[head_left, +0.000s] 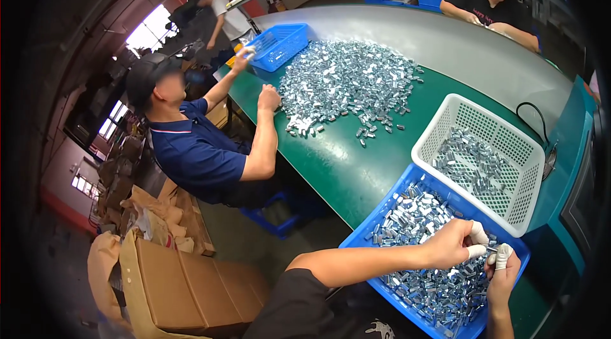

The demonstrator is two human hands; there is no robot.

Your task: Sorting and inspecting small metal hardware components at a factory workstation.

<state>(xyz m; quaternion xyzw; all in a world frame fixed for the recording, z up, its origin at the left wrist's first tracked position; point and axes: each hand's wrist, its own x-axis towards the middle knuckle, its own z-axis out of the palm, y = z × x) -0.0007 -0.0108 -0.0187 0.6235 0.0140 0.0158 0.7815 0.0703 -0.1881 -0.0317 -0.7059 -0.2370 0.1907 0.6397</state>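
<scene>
Head view: left fingers (476, 252) and right fingers (503, 255) around a metal piece (491, 249) over blue crate (384, 202), white basket (529, 180) just beside.

Head-worn fisheye, facing down, fingers (503, 256) near

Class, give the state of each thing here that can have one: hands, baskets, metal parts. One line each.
Left hand: pinching, white fingertip covers on
Right hand: pinching, also covered
Small metal piece: held between both hands
Near blue basket: well filled
White basket: partly filled, floor showing
Metal pile: heaped loose on green table
Far blue basket: upright, open-topped
</scene>
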